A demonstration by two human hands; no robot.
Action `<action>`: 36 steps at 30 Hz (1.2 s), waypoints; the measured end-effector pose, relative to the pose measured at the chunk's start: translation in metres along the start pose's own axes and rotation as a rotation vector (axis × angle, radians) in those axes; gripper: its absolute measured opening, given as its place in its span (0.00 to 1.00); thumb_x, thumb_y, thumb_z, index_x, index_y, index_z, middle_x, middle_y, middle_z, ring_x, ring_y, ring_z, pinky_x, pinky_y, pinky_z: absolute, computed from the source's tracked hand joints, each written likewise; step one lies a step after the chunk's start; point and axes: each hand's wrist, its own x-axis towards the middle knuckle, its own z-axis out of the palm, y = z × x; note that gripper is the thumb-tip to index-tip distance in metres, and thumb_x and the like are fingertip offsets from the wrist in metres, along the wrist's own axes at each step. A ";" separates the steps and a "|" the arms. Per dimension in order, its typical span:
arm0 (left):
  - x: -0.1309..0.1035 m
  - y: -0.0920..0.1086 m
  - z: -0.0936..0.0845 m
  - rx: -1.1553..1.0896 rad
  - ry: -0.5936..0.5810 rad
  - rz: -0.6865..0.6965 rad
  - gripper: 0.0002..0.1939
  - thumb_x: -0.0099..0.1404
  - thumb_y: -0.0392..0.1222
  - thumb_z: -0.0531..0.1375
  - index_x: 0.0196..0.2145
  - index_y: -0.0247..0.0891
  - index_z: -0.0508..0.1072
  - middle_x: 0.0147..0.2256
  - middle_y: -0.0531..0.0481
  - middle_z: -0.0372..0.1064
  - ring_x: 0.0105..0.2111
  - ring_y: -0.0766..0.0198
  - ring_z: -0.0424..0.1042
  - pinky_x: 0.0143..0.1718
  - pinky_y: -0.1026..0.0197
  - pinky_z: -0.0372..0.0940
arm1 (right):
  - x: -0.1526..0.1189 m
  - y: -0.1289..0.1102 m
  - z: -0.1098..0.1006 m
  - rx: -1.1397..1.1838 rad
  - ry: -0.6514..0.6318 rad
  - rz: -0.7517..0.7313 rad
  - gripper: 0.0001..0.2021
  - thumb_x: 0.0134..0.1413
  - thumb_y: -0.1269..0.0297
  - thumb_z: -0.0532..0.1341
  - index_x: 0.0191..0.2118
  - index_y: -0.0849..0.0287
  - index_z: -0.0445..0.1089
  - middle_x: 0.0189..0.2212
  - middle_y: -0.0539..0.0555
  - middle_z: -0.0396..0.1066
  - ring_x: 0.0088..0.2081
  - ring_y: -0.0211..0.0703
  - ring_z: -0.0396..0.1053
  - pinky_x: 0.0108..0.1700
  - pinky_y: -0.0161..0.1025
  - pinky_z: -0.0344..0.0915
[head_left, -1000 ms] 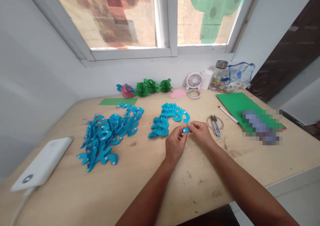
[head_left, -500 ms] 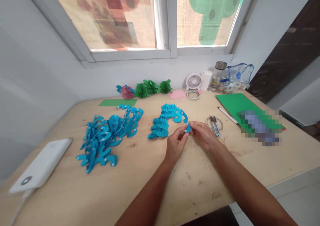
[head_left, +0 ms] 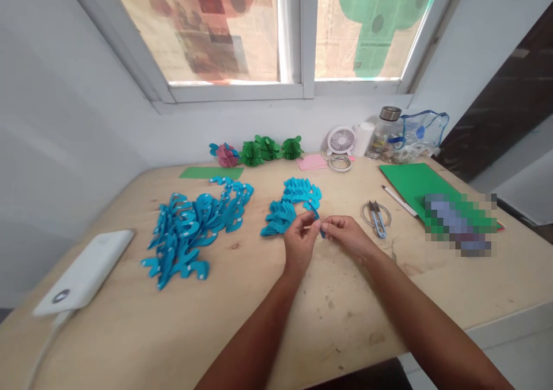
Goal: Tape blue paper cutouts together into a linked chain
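Note:
Between my two hands is a small curved blue paper piece point(head_left: 314, 210), partly hidden by the fingers. My left hand point(head_left: 299, 245) pinches it from the left, fingers curled. From the right, my right hand point(head_left: 348, 238) closes thumb and fingertips on its lower end. Just beyond and left of the hands lies a chain of folded blue paper pieces point(head_left: 279, 218), stacked like pleats and bending round at the back. A bigger heap of blue curved paper pieces point(head_left: 185, 231) with small white squares on them spreads over the table at left.
Thread snips point(head_left: 377, 220) lie inside a coiled ring right of my hands. Further right are a pen point(head_left: 400, 200) and green sheets point(head_left: 410, 177). Along the wall stand green paper shapes point(head_left: 268, 148), a small fan point(head_left: 341, 141) and a bottle point(head_left: 383, 132). A white power bank point(head_left: 93, 266) sits at left.
The fingers have drawn closer together, and the blue piece has turned more edge-on between them. The whole view has shifted slightly, so things on the table appear further right.

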 end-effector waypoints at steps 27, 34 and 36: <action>0.002 0.006 -0.002 -0.171 -0.032 -0.078 0.13 0.53 0.44 0.61 0.34 0.34 0.75 0.26 0.50 0.71 0.25 0.67 0.69 0.28 0.64 0.65 | 0.000 0.001 -0.003 0.050 -0.004 0.043 0.15 0.44 0.52 0.63 0.26 0.61 0.72 0.19 0.48 0.67 0.22 0.32 0.59 0.27 0.33 0.53; 0.003 0.004 -0.002 -0.192 0.022 -0.163 0.14 0.50 0.42 0.62 0.35 0.33 0.76 0.25 0.52 0.71 0.23 0.69 0.67 0.27 0.66 0.63 | 0.000 0.002 -0.002 -0.006 -0.048 0.011 0.14 0.45 0.54 0.62 0.22 0.61 0.69 0.18 0.49 0.68 0.21 0.33 0.59 0.27 0.33 0.54; 0.003 0.004 -0.001 -0.162 0.043 -0.187 0.15 0.49 0.42 0.64 0.35 0.32 0.76 0.25 0.51 0.71 0.23 0.70 0.66 0.26 0.66 0.62 | 0.000 0.003 -0.001 -0.029 -0.054 0.001 0.13 0.45 0.56 0.62 0.21 0.60 0.69 0.18 0.49 0.68 0.21 0.33 0.59 0.27 0.33 0.54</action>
